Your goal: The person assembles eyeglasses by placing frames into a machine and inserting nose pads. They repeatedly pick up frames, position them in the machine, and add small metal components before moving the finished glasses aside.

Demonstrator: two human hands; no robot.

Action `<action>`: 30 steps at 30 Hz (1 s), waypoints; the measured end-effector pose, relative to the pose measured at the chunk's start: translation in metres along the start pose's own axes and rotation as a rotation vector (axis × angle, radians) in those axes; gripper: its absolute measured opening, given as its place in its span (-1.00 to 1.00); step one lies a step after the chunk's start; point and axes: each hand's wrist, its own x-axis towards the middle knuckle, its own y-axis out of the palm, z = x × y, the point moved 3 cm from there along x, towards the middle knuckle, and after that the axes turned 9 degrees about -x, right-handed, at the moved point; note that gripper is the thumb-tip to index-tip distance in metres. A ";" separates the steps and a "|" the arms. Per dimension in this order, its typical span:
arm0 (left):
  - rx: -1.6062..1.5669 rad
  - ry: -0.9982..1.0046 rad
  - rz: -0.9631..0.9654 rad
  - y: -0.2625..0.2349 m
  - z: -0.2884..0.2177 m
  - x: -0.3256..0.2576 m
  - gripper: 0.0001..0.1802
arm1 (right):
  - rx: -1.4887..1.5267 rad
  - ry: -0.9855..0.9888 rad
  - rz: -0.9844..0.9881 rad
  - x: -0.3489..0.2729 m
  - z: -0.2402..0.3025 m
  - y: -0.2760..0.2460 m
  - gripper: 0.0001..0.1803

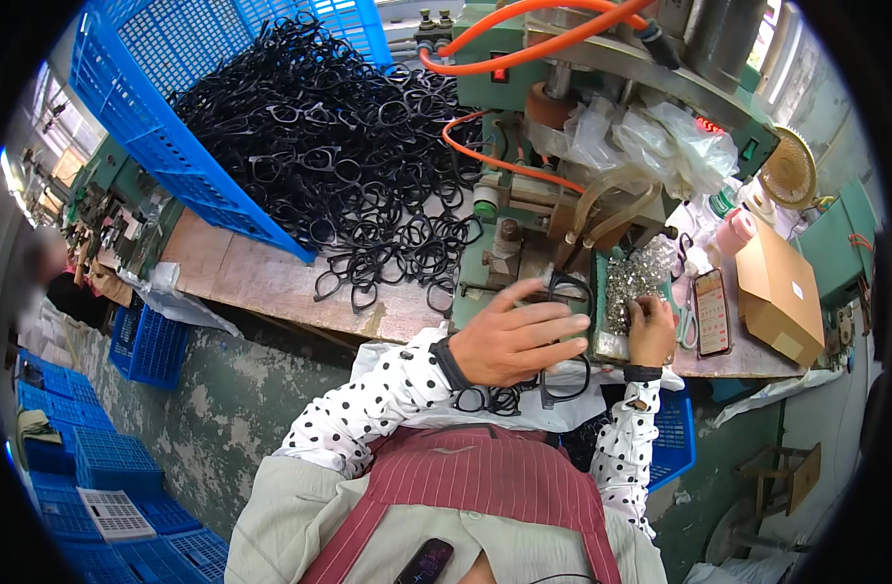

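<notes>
My left hand (519,336) reaches across a black eyeglass frame (589,375) at the machine's front, its fingers closed over the middle of the frame. One rim shows above the fingers and the other below. My right hand (652,333) is at a tray of small silver metal parts (629,282), thumb and fingers bent together at the near side of the pile. Whatever lies between those fingertips is hidden. A green bench machine (504,277) with orange air hoses (534,41) stands just beyond both hands.
A tipped blue crate (188,175) spills a large heap of black eyeglass frames (339,146) onto the table. On the right lie scissors (686,329), a phone (711,311) and a cardboard box (779,297). More frames (490,399) rest near my lap. Blue crates (115,457) stack at the left.
</notes>
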 end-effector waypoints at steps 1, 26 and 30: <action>0.054 -0.006 -0.061 -0.006 0.002 -0.007 -0.54 | 0.040 -0.001 -0.027 -0.001 -0.010 0.002 -0.87; 0.186 -0.734 -0.591 -0.061 0.099 -0.088 -0.98 | 0.325 0.022 -0.143 0.002 0.037 -0.011 -0.91; 0.215 -0.120 -0.323 -0.048 0.036 -0.017 -0.67 | 0.689 0.104 0.075 0.008 0.071 -0.028 -0.84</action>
